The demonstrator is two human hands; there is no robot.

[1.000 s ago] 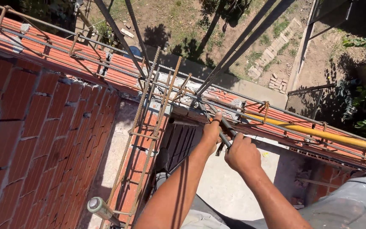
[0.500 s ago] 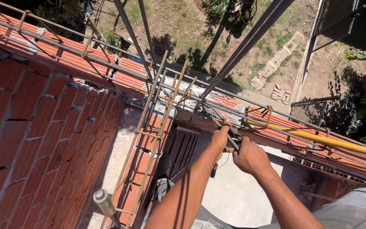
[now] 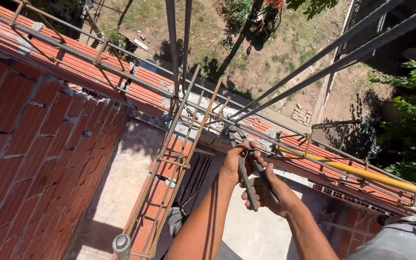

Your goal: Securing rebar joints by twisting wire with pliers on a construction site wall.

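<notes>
My left hand [image 3: 236,161] and my right hand [image 3: 266,189] both grip the long grey handles of a pair of pincers [image 3: 243,159]. The tool's jaws point up toward the rusty rebar cage [image 3: 179,144] where it crosses the horizontal rebar beam [image 3: 285,139] on top of the red brick wall [image 3: 34,144]. The left hand wraps the handles nearer the jaws; the right hand holds the handle ends lower down. Whether the jaws bite on tie wire cannot be told.
A yellow pipe [image 3: 362,173] runs along the wall top at right. Vertical steel bars [image 3: 176,48] rise from the corner. Far below lie a dirt yard [image 3: 266,62] and a concrete floor [image 3: 121,183]. My grey trouser leg [image 3: 396,240] shows at bottom right.
The view has tilted and drifted, shifting the wall and cage. Both hands keep hold of the pincers, which have swung to point more upright at the rebar joint.
</notes>
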